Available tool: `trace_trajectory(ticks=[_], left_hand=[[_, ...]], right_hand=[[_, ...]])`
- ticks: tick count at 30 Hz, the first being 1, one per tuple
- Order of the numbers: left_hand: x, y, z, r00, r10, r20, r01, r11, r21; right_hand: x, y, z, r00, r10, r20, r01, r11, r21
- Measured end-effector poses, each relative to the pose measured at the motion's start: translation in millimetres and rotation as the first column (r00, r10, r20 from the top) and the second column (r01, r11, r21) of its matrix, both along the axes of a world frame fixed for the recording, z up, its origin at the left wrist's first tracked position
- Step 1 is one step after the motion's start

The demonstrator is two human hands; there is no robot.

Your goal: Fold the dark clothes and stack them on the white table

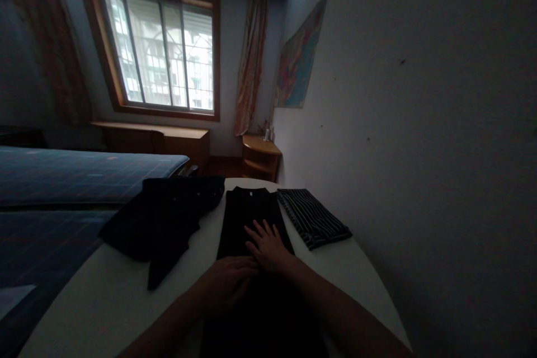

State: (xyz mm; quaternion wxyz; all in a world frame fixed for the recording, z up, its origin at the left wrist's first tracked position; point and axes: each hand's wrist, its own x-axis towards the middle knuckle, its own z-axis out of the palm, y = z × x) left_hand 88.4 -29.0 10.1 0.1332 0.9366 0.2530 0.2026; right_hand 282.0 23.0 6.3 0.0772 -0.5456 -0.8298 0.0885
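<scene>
A black shirt (247,218) lies folded into a long narrow strip down the middle of a white table (113,296). My right hand (268,246) rests flat on the shirt with its fingers spread. My left hand (229,282) lies just below and left of it on the same shirt, palm down, fingers pointing right and touching the right hand. Neither hand holds anything.
A loose dark garment (168,218) is heaped on the table's left side. A folded black striped garment (312,218) lies to the right near the wall. A bed with a blue checked cover (62,179) stands to the left, a window (163,50) beyond.
</scene>
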Motion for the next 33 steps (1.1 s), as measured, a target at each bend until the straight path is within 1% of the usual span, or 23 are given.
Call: trace_trajectory(ticks=[4,8,10,14,16,18,20,22,24,27,30,32,33], left_hand=[[-3.0,-6.0,-0.2,0.997,0.077,-0.009,-0.077,0.996,0.042],[-10.0,-8.9,0.7,0.994,0.091,-0.052,-0.092,0.996,-0.007],[-12.9,-12.0,1.3,0.994,0.050,-0.098,-0.055,0.997,-0.057],[-9.7,-27.7,9.3,0.970,-0.102,-0.223,0.064,0.983,-0.171],[-3.9,-37.5,16.4,0.951,-0.151,-0.269,0.095,0.973,-0.210],[1.8,-45.2,22.6,0.939,-0.177,-0.296,0.112,0.968,-0.225],[5.0,-49.4,25.7,0.934,-0.190,-0.301,0.126,0.968,-0.218],[5.2,-50.8,25.8,0.937,-0.192,-0.292,0.135,0.970,-0.203],[3.8,-51.0,24.0,0.940,-0.188,-0.285,0.138,0.973,-0.184],[1.7,-53.1,17.8,0.941,-0.176,-0.288,0.140,0.980,-0.140],[0.8,-62.3,3.4,0.931,-0.208,-0.299,0.202,0.978,-0.051],[-0.4,-73.3,-12.2,0.917,-0.231,-0.325,0.257,0.966,0.039],[-1.5,-79.8,-21.1,0.914,-0.227,-0.335,0.272,0.958,0.093]], right_hand=[[-4.5,15.8,-5.8,0.999,-0.039,0.002,0.039,0.999,0.008],[-7.1,41.1,-4.7,0.995,-0.098,-0.001,0.098,0.995,0.007],[-7.2,52.8,-4.0,0.993,-0.118,0.002,0.118,0.993,0.010],[-6.5,68.3,-4.3,0.991,-0.130,-0.022,0.130,0.991,0.024],[-5.5,69.6,-4.8,0.991,-0.123,-0.048,0.126,0.991,0.047],[-3.5,64.9,-4.6,0.991,-0.114,-0.075,0.120,0.990,0.077],[-0.2,53.4,-3.3,0.990,-0.108,-0.091,0.117,0.989,0.093],[4.6,34.7,-0.9,0.991,-0.092,-0.095,0.102,0.990,0.101],[10.8,9.0,2.2,0.994,-0.059,-0.093,0.069,0.992,0.104],[21.7,-39.8,7.2,0.996,-0.002,-0.088,0.008,0.998,0.066],[32.3,-93.7,10.8,0.993,0.080,-0.089,-0.081,0.997,-0.004],[38.4,-127.1,10.3,0.990,0.114,-0.080,-0.120,0.991,-0.065],[41.2,-141.7,8.5,0.988,0.136,-0.078,-0.142,0.988,-0.069]])
